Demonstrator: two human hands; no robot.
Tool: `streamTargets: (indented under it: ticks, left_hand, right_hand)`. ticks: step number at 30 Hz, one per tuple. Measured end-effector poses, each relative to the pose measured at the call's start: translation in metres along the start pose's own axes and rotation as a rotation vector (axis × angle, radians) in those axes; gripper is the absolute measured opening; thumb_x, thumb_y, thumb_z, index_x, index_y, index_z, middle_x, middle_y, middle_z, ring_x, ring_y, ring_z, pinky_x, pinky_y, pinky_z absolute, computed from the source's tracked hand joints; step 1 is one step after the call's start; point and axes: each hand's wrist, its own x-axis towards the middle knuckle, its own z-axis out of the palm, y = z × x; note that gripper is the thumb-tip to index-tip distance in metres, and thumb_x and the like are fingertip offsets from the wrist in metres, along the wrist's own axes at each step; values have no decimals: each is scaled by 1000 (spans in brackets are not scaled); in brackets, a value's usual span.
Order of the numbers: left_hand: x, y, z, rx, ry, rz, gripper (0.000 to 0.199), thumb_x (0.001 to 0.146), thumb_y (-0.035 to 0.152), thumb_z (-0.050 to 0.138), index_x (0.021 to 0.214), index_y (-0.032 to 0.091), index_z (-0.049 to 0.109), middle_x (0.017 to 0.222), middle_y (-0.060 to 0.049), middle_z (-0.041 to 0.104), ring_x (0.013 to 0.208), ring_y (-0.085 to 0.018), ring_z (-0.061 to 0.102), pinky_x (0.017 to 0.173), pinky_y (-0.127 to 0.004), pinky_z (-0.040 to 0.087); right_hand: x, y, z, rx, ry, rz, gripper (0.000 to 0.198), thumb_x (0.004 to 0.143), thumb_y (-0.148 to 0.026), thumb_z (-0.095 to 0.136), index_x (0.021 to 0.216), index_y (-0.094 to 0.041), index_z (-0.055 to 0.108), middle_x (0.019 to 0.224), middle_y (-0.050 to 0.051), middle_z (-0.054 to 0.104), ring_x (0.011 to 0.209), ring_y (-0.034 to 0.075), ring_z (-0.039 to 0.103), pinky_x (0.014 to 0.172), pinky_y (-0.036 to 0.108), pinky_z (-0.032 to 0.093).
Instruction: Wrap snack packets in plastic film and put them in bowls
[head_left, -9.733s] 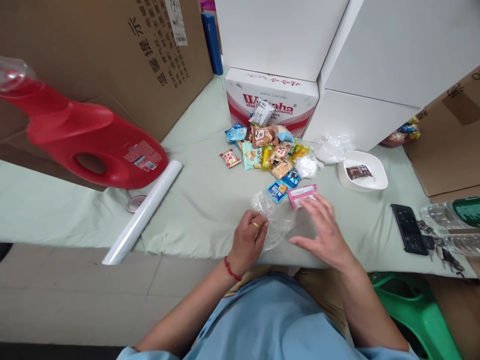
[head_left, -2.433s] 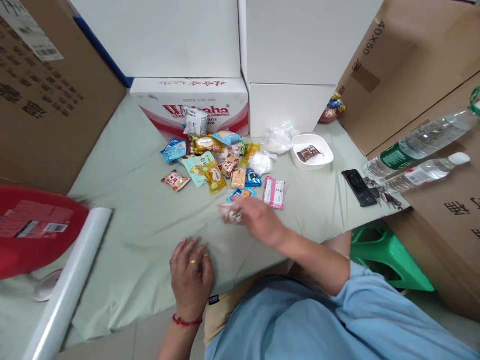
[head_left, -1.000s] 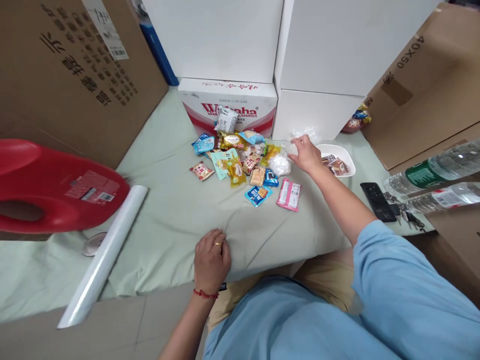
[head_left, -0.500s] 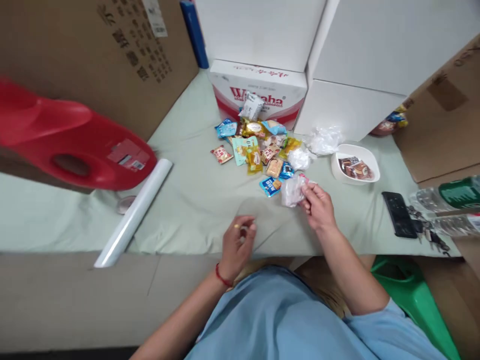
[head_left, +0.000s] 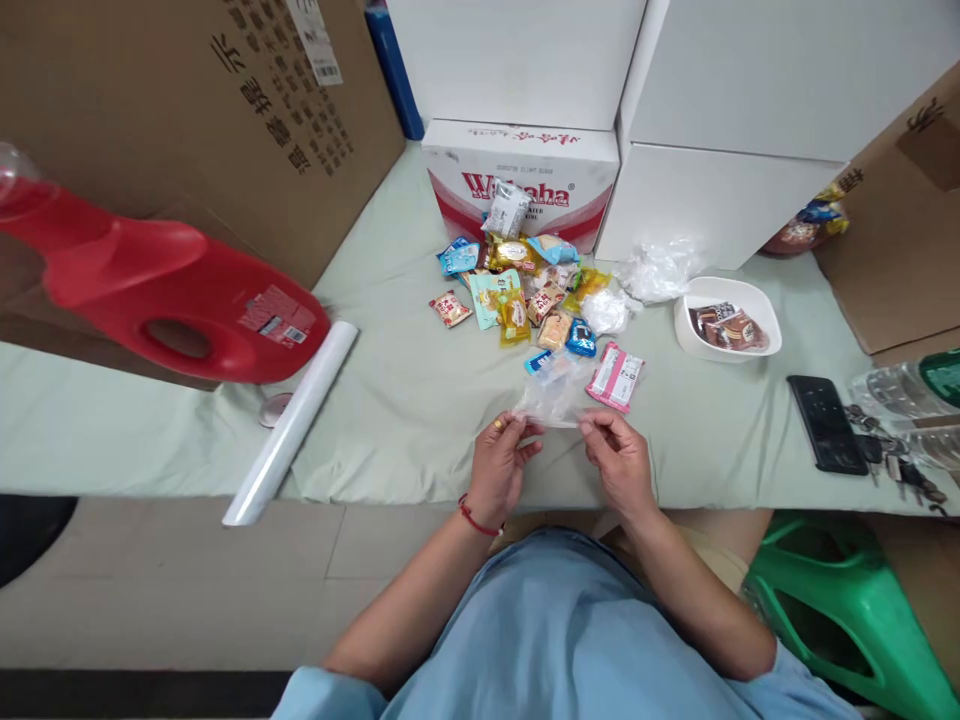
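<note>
A clear plastic bag (head_left: 553, 398) is stretched between my two hands over the near part of the cloth-covered table. My left hand (head_left: 504, 462) pinches one side of its near edge. On the other side, my right hand (head_left: 621, 462) grips the same edge between thumb and fingers. Just beyond my right hand lies a pink-and-white packet (head_left: 615, 377). Behind the bag is a heap of small wrapped snacks (head_left: 514, 312), and a blue packet (head_left: 538, 362) is partly covered by the bag. Crumpled clear bags (head_left: 606, 311) lie at the heap's right.
A white bowl (head_left: 691, 338) with brown packets stands right of the heap; a phone (head_left: 827, 425) and keys (head_left: 896, 465) lie farther right. At left are a red jug (head_left: 187, 290) and a white roll (head_left: 292, 425). A Wahaha carton (head_left: 525, 150) stands behind.
My left hand has risen and taken hold of the bag, which is now spread between both hands. The pink-and-white packet now lies on the table, and the view has shifted slightly.
</note>
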Motion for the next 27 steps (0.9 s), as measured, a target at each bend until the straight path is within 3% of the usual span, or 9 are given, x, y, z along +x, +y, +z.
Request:
streamTargets:
  ticks: [3, 6, 10, 12, 14, 18, 21, 24, 27]
  left_hand:
    - [2, 4, -5, -84, -15, -30, 42, 65, 44, 90, 82, 19, 61, 81, 2, 67, 78, -13, 67, 66, -23, 54]
    - [4, 5, -11, -23, -20, 56, 37, 69, 45, 88, 83, 19, 66, 83, 1, 69, 80, -13, 67, 72, -26, 55]
    - [3, 0, -16, 135, -23, 166, 33, 74, 47, 85, 86, 18, 74, 84, -2, 71, 80, -14, 64, 78, -28, 53]
    - [1, -2, -15, 163, -63, 190, 29, 74, 43, 86, 84, 19, 74, 84, -1, 71, 81, -13, 62, 79, -27, 51]
    - [-1, -2, -15, 149, -111, 201, 27, 72, 39, 88, 83, 19, 73, 85, 0, 70, 83, -13, 62, 81, -26, 51]
    - [-4, 3, -24, 91, -80, 177, 33, 71, 41, 87, 86, 19, 68, 86, 1, 68, 80, -13, 61, 77, -26, 51]
    - [-4, 8, -36, 43, 17, 150, 38, 72, 47, 86, 84, 20, 61, 80, 3, 64, 72, -11, 57, 68, -24, 48]
    - [-4, 9, -43, 44, 66, 176, 41, 73, 51, 85, 80, 20, 58, 75, 4, 61, 69, -10, 54, 67, -22, 45]
    - [-4, 8, -42, 100, 32, 199, 43, 74, 56, 83, 76, 20, 59, 74, 3, 62, 69, -11, 53, 68, -24, 45]
  right_hand:
    - [-8, 9, 1, 134, -38, 120, 30, 88, -53, 70, 96, -24, 66, 65, -4, 51, 53, 13, 43, 49, 25, 37]
    - [-10, 8, -9, 66, -43, 152, 32, 94, -56, 61, 99, -24, 66, 68, -2, 55, 58, 16, 49, 52, 28, 43]
    - [-4, -13, -25, -307, 178, -215, 22, 97, -47, 60, 106, -28, 68, 100, 7, 67, 85, 24, 61, 77, 40, 53]
    - [4, -21, -23, -466, 132, -388, 24, 92, -43, 67, 113, -29, 68, 114, 10, 67, 105, 30, 60, 94, 47, 51]
    - [14, -20, -14, -558, 15, -434, 31, 88, -40, 71, 116, -27, 69, 119, 12, 67, 116, 33, 58, 102, 51, 47]
    - [32, 9, 1, -444, -150, -198, 21, 89, -36, 64, 101, -21, 71, 88, 6, 69, 82, 24, 63, 78, 39, 53]
    - [33, 26, 2, -328, -157, -67, 19, 89, -38, 63, 95, -21, 70, 76, 1, 65, 67, 18, 57, 65, 30, 48]
    - [27, 25, 1, -341, -94, -125, 31, 88, -35, 66, 116, -21, 67, 87, 1, 66, 65, 16, 55, 65, 30, 49]
    - [28, 12, 0, -413, -177, -255, 50, 88, -29, 65, 137, -25, 60, 100, 4, 66, 63, 15, 54, 65, 31, 50]
